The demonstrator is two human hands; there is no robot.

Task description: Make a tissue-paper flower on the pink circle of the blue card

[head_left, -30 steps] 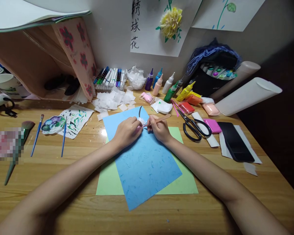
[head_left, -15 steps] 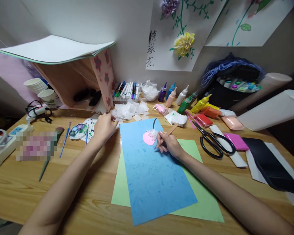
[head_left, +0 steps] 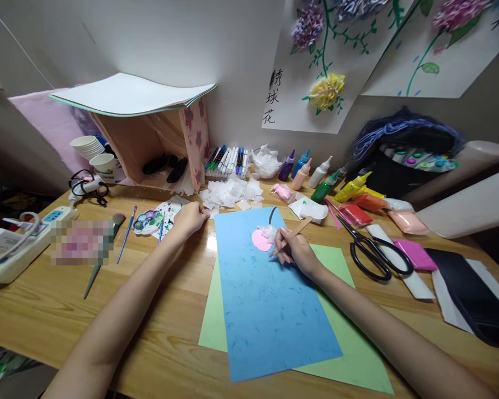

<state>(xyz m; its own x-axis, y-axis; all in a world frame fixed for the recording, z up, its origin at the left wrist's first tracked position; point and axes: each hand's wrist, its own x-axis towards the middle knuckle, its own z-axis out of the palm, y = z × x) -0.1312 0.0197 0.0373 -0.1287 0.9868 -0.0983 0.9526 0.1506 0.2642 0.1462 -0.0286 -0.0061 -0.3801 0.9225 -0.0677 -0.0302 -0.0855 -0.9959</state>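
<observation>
Pinched closed, my left hand (head_left: 190, 218) is at the near left edge of a pile of white paper pieces (head_left: 232, 192), its fingertips on a small white piece. My right hand (head_left: 296, 250) grips a flat wooden craft stick (head_left: 303, 226), slanted with its lower end near the paper. Beneath that hand lies a blue sheet (head_left: 270, 316) with faint darker marks. A pink round patch (head_left: 261, 240) is on it, with a white crumpled tuft (head_left: 269, 231) along its right side and a dark curved stroke (head_left: 271, 215) above. A light green sheet (head_left: 349, 354) lies underneath.
Black scissors (head_left: 370, 249) and coloured clay packs (head_left: 413, 254) lie to the right. Paint bottles (head_left: 316, 173), markers (head_left: 228, 160) and a white bowl (head_left: 266, 162) line the back. Left are a paint-smeared palette (head_left: 149, 220), brushes (head_left: 127, 234) and a power strip (head_left: 33, 238).
The camera view has turned, so the scene sits further right and lower. My left fingers are drawn in more closely beside the pile. My right hand keeps the stick over the pink patch.
</observation>
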